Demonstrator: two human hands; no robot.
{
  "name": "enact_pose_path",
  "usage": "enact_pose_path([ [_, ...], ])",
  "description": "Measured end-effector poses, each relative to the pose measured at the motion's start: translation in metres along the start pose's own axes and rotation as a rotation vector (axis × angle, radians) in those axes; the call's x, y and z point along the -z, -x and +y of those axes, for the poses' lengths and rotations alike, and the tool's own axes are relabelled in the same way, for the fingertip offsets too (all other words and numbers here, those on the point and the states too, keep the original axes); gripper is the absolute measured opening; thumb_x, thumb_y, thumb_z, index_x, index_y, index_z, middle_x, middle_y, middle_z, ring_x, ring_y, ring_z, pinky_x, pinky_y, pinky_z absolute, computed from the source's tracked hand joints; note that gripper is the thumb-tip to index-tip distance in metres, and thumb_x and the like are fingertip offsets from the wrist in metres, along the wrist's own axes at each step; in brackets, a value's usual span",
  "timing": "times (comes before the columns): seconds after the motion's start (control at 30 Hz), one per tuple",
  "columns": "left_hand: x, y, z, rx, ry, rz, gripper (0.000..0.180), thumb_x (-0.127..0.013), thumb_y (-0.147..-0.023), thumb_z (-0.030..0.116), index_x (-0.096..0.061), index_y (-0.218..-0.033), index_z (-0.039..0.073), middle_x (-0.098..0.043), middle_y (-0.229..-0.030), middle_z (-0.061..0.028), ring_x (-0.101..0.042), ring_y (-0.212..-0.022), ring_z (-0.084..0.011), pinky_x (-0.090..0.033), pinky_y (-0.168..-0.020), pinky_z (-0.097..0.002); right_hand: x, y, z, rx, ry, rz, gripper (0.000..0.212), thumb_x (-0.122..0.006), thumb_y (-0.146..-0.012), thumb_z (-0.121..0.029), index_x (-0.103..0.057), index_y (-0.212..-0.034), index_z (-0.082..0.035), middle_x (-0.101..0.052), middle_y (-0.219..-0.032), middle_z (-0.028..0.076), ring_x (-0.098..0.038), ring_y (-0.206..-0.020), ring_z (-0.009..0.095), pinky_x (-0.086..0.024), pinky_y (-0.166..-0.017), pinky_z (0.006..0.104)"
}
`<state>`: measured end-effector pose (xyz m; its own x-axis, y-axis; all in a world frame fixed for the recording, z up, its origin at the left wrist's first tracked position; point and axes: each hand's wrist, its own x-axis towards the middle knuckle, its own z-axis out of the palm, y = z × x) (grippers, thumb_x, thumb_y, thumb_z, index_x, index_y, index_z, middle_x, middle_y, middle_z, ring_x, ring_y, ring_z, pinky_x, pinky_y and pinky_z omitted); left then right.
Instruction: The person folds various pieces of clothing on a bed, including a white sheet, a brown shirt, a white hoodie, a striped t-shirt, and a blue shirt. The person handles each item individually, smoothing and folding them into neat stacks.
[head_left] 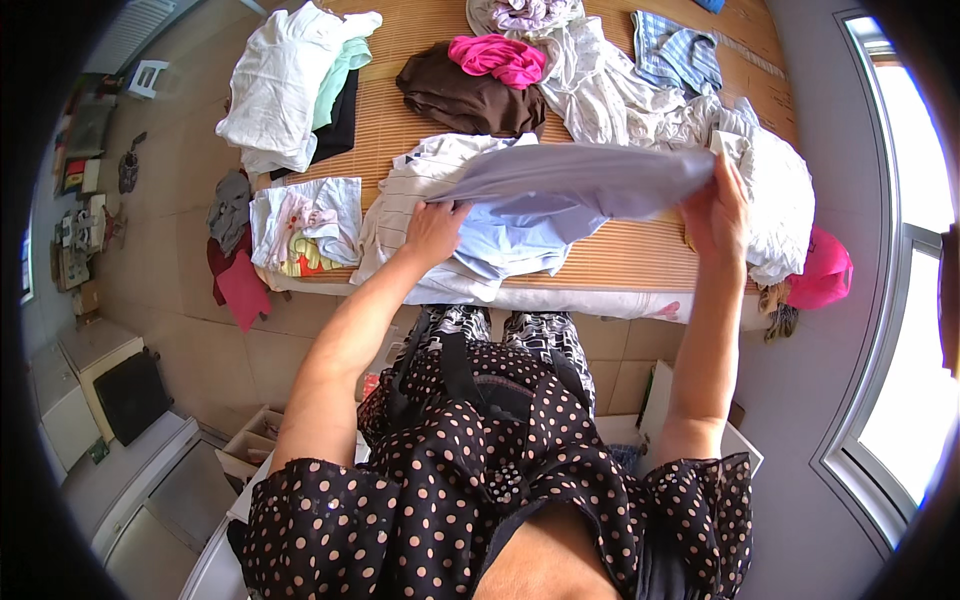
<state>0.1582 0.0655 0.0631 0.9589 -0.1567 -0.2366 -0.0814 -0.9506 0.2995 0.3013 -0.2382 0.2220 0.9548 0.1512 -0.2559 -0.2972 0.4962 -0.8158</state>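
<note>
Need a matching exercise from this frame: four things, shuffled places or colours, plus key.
1. light blue garment
2. brown cloth
3. window
4. person's top

A. right side of the picture
B. black with pale dots
C. gripped by left hand and right hand
D. under a bright pink cloth

Pairs: 1-C, 2-D, 3-A, 4-B

Left grip, right grip apart (both pinched)
</note>
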Motion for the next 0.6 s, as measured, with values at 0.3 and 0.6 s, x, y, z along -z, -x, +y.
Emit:
enact_pose_path([
  [0.3,0.172,0.077,0.029,-0.433,0.432,-0.138,0.017,-0.058,-0.058,0.002,-0.049,-0.071,0.007,-0.050,-0.075,-0.0041,-0.050,-0.080,-0.0214,-0.033,-0.084,-0.0355,0.058,0.050,-0.094,0.254,0.684,0.376,0.018,-0.055,-0.083,-0.021,-0.058,-0.089,-0.004,-0.055,-0.074,-0.001,-0.052,-0.066,0.007,-0.043,-0.057,0.0205],
  [0.6,0.211,-0.026,0.009,0.030,1.689,0.257,0.032,-0.055,-0.079,0.013,-0.048,-0.108,0.003,-0.053,-0.095,-0.0026,-0.050,-0.088,-0.0081,-0.040,-0.079,-0.0222,0.054,-0.117,-0.117,0.317,0.662,0.106,0.041,-0.064,-0.076,-0.023,-0.054,-0.109,-0.003,-0.058,-0.098,0.012,-0.056,-0.088,0.018,-0.046,-0.074,0.0301],
])
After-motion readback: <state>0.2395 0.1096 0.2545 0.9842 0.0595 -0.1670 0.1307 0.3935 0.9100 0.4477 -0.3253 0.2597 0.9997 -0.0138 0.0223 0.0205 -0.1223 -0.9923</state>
